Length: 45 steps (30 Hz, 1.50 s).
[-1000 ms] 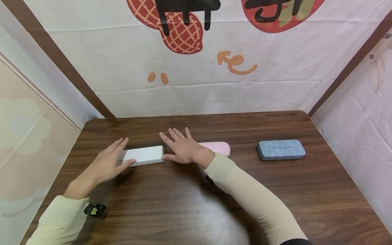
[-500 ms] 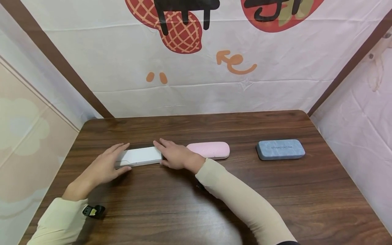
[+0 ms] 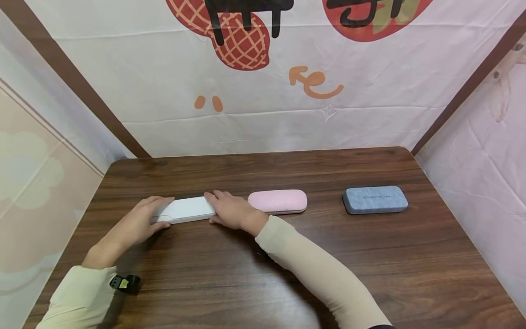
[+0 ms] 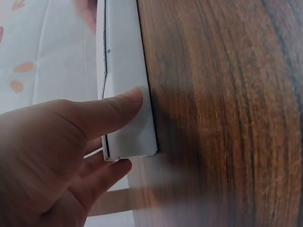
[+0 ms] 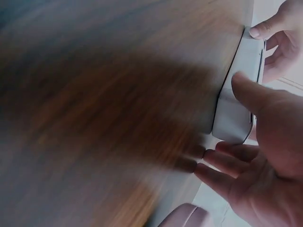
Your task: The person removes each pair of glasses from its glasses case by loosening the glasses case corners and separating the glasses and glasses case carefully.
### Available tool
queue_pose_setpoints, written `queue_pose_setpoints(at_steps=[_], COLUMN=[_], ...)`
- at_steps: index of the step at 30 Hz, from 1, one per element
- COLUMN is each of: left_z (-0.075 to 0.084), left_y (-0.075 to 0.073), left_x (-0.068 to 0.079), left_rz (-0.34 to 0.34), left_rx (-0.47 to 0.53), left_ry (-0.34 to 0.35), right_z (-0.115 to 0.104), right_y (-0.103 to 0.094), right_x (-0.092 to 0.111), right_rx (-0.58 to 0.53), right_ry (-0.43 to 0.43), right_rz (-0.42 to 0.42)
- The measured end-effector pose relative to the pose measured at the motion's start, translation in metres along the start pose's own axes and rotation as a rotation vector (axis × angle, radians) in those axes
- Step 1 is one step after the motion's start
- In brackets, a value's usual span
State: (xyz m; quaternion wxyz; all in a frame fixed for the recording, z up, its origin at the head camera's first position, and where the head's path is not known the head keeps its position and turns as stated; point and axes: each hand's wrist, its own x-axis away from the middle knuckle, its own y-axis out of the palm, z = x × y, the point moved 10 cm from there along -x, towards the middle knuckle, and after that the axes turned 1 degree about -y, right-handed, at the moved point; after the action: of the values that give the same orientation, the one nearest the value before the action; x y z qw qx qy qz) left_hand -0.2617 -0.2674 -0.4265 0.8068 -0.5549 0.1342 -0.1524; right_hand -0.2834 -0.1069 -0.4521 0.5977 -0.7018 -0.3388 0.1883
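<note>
A long white box (image 3: 186, 209) lies on the brown table, with a thin seam along its side. My left hand (image 3: 137, 223) grips its left end; in the left wrist view the thumb (image 4: 125, 106) presses the long side wall while the fingers curl behind the end. At the other end my right hand (image 3: 232, 211) holds the box too. The right wrist view has that thumb (image 5: 246, 92) on the side wall and the fingers spread around the end face. The far side of the box is mostly hidden by the hands.
A pink glasses case (image 3: 277, 201) lies just right of my right hand. Farther right is a blue glasses case (image 3: 375, 200) with lettering on its lid. Behind the wooden table (image 3: 230, 283) hangs a white printed cloth (image 3: 263, 132).
My right hand has moved left from over the pink case to the white box's right end, uncovering the case. Both hands have closed in on the box, the left fingers drawing tighter.
</note>
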Motion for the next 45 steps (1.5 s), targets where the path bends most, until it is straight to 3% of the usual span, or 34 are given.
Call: queue_pose_setpoints(at_steps=[8, 17, 30, 45], left_z=[0.0, 0.002, 0.002, 0.017], left_y=[-0.001, -0.005, 0.0, -0.008], left_x=[-0.002, -0.002, -0.002, 0.0], left_rz=[-0.001, 0.039, -0.001, -0.006], left_rx=[0.003, 0.008, 0.0, -0.004], left_ry=[-0.021, 0.03, -0.009, 0.037], right_z=[-0.006, -0.012, -0.009, -0.012], right_y=[-0.006, -0.009, -0.004, -0.011], right_x=[-0.008, -0.01, -0.009, 0.003], right_rx=[0.024, 0.054, 0.047, 0.036], right_ry=[0.066, 0.063, 0.056, 0.055], right_rz=[0.043, 0.052, 0.014, 0.006])
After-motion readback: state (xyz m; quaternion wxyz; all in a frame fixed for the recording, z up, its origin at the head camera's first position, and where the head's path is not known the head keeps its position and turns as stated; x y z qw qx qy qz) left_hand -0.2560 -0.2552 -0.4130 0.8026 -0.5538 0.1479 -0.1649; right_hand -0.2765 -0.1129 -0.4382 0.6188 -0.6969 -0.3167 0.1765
